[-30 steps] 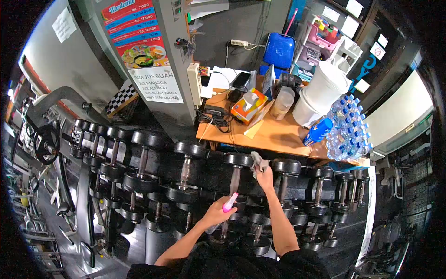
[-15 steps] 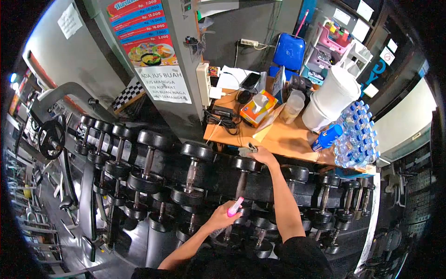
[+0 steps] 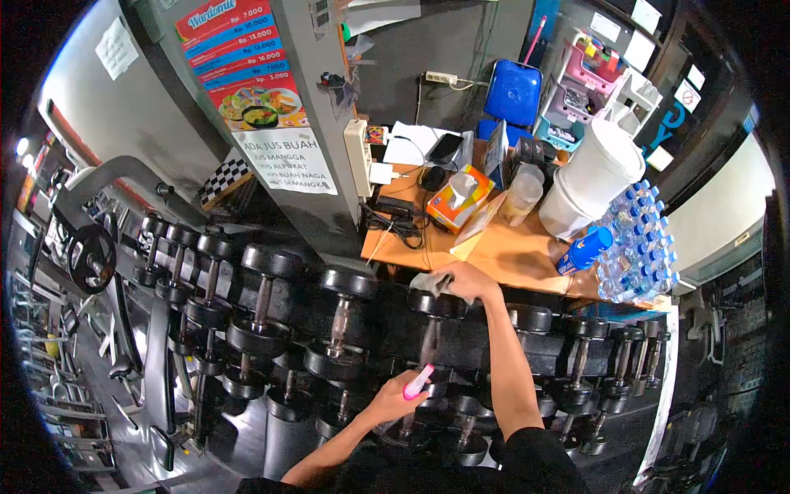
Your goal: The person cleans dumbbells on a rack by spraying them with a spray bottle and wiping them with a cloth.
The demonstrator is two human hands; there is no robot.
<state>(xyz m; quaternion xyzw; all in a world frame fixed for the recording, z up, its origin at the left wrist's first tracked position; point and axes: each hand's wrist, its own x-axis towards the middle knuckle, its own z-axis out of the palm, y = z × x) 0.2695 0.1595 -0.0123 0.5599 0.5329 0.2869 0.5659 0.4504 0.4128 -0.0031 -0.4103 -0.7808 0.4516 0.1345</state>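
My right hand [image 3: 471, 281] is closed on a grey cloth [image 3: 428, 284], which lies against the far head of a black dumbbell [image 3: 436, 305] on the rack. Nearer to me, my left hand [image 3: 392, 403] grips a spray bottle [image 3: 419, 382] with a pink and white trigger head. The bottle's clear body is mostly hidden below the hand, among the near dumbbell heads. Beside the wiped dumbbell, another dumbbell [image 3: 338, 319] stands to the left, its worn metal handle showing.
Behind the rack, a wooden desk [image 3: 518, 262] holds a tissue box [image 3: 459, 198], cables, a blue can [image 3: 585, 249], white buckets [image 3: 594, 177] and packed water bottles [image 3: 638, 243]. A grey pillar [image 3: 317, 210] rises at the rack's back left. Exercise machines [image 3: 123, 247] stand at the left.
My right hand and the cloth have come slightly nearer over the dumbbell's far head, and more of the cloth shows. My left hand keeps its hold on the spray bottle. The view has shifted slightly.
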